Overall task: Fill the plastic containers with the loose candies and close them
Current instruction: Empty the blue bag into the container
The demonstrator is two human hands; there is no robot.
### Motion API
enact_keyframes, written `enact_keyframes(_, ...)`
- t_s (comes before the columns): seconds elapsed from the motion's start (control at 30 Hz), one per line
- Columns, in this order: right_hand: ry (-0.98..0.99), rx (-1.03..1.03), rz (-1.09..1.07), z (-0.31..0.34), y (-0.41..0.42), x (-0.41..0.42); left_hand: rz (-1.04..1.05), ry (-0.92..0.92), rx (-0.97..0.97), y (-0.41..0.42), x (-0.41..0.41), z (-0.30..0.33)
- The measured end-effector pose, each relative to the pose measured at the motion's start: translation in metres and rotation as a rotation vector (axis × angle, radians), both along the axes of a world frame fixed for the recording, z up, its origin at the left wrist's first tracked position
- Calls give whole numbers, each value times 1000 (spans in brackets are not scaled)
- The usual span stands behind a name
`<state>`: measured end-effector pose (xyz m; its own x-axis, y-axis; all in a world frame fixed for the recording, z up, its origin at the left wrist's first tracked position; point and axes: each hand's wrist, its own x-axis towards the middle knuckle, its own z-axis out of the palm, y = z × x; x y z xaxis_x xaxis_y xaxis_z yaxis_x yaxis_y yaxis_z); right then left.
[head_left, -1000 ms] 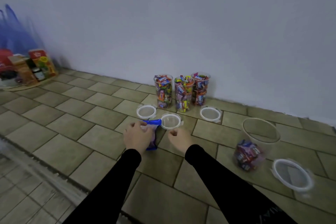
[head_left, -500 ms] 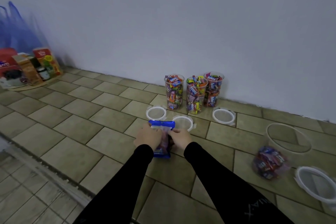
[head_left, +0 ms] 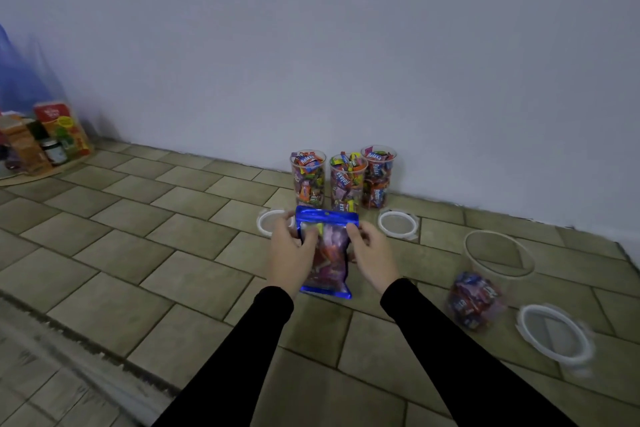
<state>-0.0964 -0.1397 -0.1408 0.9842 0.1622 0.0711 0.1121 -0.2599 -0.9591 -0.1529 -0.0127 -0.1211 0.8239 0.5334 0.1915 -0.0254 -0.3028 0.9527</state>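
Floor tiles lie bare at left; left hand and right hand each pinch the candy bag upright before three filled containers.

You face a plain pale wall meeting a floor of olive-brown tiles laid in staggered rows (dark grout lines). At far left, boxes and a jar stand against a blue bag.

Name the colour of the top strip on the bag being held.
Shiny blue, on the candy bag; head view.
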Motion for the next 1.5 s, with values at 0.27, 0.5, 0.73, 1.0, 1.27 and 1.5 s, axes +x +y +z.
enact_keyframes(0.27,-141,-78,-55,18,-54,-3,-249,-29,191,-28,1,28)
enact_keyframes(0.5,-210,-124,-82,21,-72,2,-508,232,347,-40,6,57)
enact_keyframes(0.73,-266,26,-252,34,-72,-35,-433,126,-179,-70,-3,42)
enact_keyframes(1.0,1,228,-70,25,-77,-43,-478,174,-702,-107,1,29)
enact_keyframes(1.27,50,260,-42,8,-86,-49,-355,245,-496,-113,2,19)
enact_keyframes(1.5,-84,259,56,13,-88,-58,-397,112,-189,-108,2,25)
